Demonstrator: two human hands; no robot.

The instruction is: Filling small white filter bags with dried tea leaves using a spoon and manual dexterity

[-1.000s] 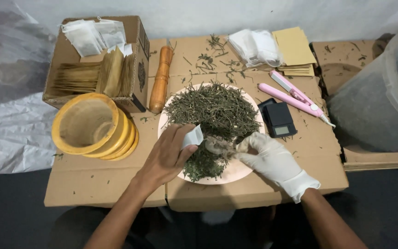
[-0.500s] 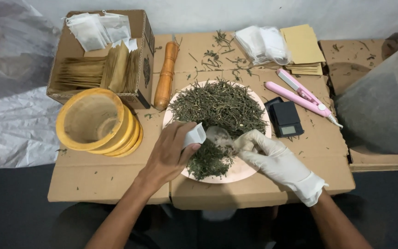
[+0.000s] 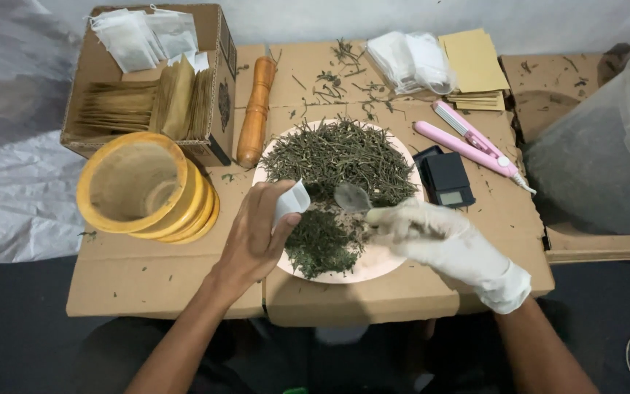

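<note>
A round pale pink plate point(image 3: 384, 263) heaped with dried green herb leaves point(image 3: 340, 157) sits in the middle of the cardboard-covered bench point(image 3: 147, 281), and everything else is placed around it. Over the plate's near left edge, the bare left hand point(image 3: 257, 237) has its fingers closed on a small white paper sachet point(image 3: 291, 202), held upright with its top toward the leaves. Over the plate's near right part, the right hand point(image 3: 435, 237), in a white glove, has its fingers closed around the handle of a small metal spoon point(image 3: 351, 197), whose bowl hangs above the leaves just right of the sachet, close to it but apart.

Left of the plate stands a stack of round yellow sieves point(image 3: 144, 190). Behind those, an open brown cardboard box point(image 3: 216, 102) holds tan paper envelopes and white sachets. A brown wooden handle point(image 3: 255, 113) lies between the box and the plate. Just right of the plate rests a small black pocket scale point(image 3: 446, 179), and beyond that a pink flat heat-sealing tool point(image 3: 468, 142). Behind the plate on the right lie a pile of white sachets point(image 3: 410, 62) and some tan envelopes point(image 3: 475, 66). Far to the plate's right stands a large translucent plastic bin point(image 3: 607, 153).
</note>
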